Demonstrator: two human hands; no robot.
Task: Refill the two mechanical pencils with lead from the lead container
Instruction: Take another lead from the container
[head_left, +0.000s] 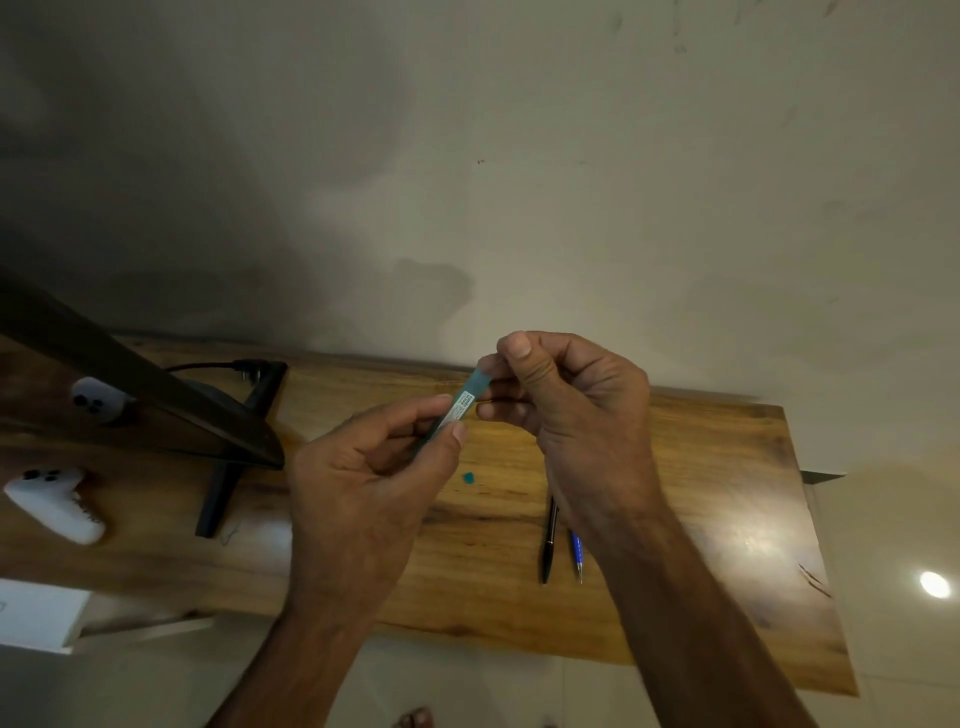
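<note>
My left hand (363, 488) holds a slim teal lead container (462, 405) with a white label between thumb and fingers, tilted up to the right above the wooden table (701, 519). My right hand (571, 405) pinches the container's upper end with thumb and fingertips; whether a lead is between them I cannot tell. A small teal cap (469, 478) lies on the table below the hands. A black mechanical pencil (549, 543) and a blue mechanical pencil (576, 556) lie side by side on the table, partly hidden by my right forearm.
A dark monitor (130, 384) on a black stand (223, 493) takes up the table's left side, with a cable behind it. A white game controller (54, 501) lies at the far left. The wall rises right behind the table. A white box (36, 616) sits at lower left.
</note>
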